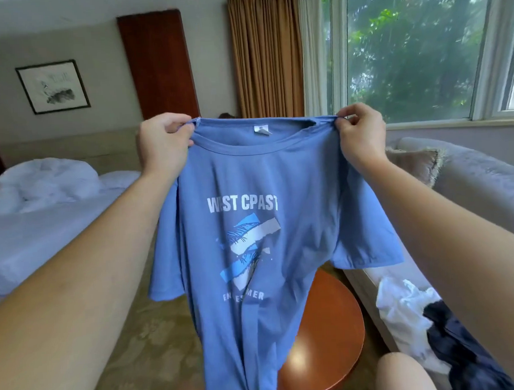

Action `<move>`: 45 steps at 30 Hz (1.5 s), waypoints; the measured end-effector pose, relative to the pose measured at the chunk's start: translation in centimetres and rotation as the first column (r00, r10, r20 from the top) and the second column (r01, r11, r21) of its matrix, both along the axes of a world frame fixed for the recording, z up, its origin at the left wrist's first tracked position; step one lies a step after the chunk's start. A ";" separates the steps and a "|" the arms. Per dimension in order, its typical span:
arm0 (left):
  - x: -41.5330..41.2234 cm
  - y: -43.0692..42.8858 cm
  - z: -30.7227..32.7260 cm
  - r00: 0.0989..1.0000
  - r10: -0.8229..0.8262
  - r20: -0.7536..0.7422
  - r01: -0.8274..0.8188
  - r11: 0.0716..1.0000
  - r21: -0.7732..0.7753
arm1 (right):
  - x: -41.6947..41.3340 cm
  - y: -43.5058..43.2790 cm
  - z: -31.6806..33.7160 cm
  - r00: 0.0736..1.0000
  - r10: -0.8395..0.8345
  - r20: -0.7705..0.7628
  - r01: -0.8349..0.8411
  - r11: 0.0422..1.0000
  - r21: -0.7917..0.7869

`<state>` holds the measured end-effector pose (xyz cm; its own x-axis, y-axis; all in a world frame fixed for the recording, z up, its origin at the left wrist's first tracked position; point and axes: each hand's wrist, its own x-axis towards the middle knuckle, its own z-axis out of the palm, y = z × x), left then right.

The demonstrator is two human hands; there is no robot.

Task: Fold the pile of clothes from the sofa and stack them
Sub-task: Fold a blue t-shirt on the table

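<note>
There is only one camera. It sits on the person's head and looks forward and a little down. The blue shirt (258,194) hangs very near the camera and fills the middle of the wide view. Left of the shirt is the bed (45,233). Right of the shirt is the sofa (470,182). Behind the shirt, up high, is the window (414,55). Low behind the shirt is the round table (329,324).

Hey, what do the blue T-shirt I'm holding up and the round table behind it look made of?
Blue T-shirt: soft matte knit, probably cotton jersey; it drapes in limp folds. Round table: reddish wood or veneer, glossy lacquer by the bright glare on its top.
</note>
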<state>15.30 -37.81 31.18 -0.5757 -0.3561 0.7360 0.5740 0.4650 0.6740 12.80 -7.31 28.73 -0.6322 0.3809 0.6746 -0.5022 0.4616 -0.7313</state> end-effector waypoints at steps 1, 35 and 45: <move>-1.0 0.0 -1.1 1.000 0.016 0.014 -0.016 1.000 0.008 | -0.9 0.0 -0.8 0.999 0.003 0.044 -0.004 1.000 0.012; -13.7 3.4 -44.8 0.516 0.277 0.810 0.543 0.625 -0.560 | -18.3 -6.4 -44.7 0.370 -0.299 0.880 -0.768 0.435 0.471; -5.6 9.9 -43.0 0.323 0.205 0.924 0.794 0.472 -0.382 | -8.3 -3.5 -42.5 0.649 0.044 0.760 -0.500 0.778 0.381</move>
